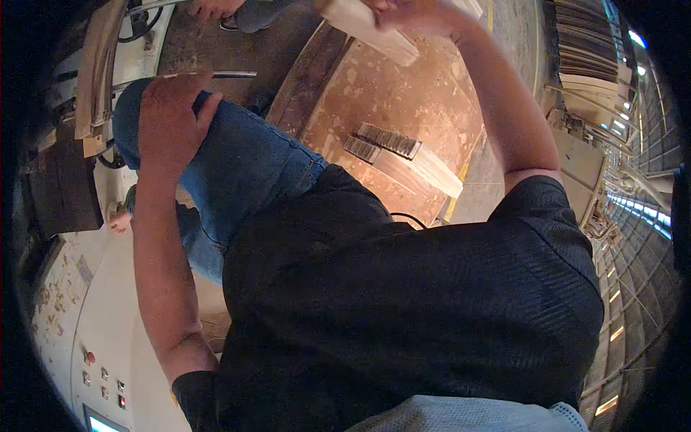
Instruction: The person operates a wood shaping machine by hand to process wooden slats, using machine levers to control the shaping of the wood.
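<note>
My left hand (171,119) lies over the knee of my blue jeans (252,147), thumb spread away from the fingers, holding nothing. At the top edge, my right hand (421,18) is closed on a pale wooden board (371,30). The picture's edge cuts off part of that board and the hand is slightly blurred. Below it, several pale wood pieces (425,169) lie side by side on a worn brown tabletop (389,90). Their far ends are dark and toothed, like cut finger joints.
A dark rail (311,72) borders the tabletop's left side. Another person's hand (214,7) shows at the top left. Long timber (97,68) stands at the left, above a white machine panel with buttons (105,376). Stacked boards (590,47) are at the far right.
</note>
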Available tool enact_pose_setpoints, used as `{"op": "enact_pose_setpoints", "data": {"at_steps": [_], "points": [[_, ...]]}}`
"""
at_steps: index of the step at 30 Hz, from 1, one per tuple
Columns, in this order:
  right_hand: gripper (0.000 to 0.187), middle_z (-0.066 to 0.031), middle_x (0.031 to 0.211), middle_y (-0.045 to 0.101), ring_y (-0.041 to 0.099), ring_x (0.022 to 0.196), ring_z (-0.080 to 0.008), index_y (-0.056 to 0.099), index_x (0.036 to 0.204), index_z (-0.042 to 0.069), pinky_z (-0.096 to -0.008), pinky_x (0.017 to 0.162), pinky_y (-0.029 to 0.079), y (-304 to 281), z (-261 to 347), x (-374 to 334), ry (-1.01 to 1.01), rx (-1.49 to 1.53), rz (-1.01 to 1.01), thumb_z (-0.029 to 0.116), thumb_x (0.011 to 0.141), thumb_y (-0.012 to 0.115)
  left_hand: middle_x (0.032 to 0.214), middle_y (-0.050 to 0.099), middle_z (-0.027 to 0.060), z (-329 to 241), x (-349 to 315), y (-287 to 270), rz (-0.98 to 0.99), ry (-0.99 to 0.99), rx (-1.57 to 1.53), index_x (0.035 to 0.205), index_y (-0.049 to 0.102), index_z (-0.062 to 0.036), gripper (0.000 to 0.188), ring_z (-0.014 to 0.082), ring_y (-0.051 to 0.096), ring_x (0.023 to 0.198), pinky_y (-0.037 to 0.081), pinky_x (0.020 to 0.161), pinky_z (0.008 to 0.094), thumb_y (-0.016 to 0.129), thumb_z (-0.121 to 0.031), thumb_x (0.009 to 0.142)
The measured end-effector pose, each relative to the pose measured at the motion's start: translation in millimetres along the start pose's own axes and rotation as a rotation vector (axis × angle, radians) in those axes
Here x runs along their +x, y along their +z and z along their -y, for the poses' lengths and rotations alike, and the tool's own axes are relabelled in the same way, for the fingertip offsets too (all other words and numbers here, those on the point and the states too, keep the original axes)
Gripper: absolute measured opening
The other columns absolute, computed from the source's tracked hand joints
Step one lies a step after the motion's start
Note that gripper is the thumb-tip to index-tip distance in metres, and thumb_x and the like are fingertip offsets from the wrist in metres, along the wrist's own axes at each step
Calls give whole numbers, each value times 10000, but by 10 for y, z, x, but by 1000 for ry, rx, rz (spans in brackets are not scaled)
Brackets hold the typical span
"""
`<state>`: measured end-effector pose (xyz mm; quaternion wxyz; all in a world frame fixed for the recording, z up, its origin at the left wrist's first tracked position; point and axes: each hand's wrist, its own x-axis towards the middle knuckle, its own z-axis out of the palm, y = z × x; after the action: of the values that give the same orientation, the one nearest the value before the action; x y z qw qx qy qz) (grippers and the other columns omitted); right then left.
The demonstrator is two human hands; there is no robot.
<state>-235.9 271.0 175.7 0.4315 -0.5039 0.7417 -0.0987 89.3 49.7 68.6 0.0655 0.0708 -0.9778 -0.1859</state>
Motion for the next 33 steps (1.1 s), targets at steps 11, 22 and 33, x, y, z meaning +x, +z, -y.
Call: {"op": "enact_pose_setpoints", "data": {"at_steps": [11,22,33], "points": [[286,-136,918,700,622,879,-231,663,1064,67,-383,837,482,1748,-2226,-579,411,-94,415,104,787,603,1067,676,129,41,-42,-10,-89,-64,27,1210,628,-116,390,338,604,1035,426,985,463,668,-316,877],[446,-111,979,699,618,935,-202,634,1228,90,-354,860,479,908,-733,151,304,6,151,147,788,586,1147,660,183,-754,327,158,-44,-353,-817,1350,522,-71,627,263,691,907,549,783,384,740,-361,838],[606,-114,1058,662,620,1057,-208,557,1276,17,-370,931,475,1199,181,472,-250,199,-255,284,763,741,977,667,87,-882,448,293,-334,-639,-1405,1186,585,-9,266,115,663,721,559,624,247,607,-54,925]]}}
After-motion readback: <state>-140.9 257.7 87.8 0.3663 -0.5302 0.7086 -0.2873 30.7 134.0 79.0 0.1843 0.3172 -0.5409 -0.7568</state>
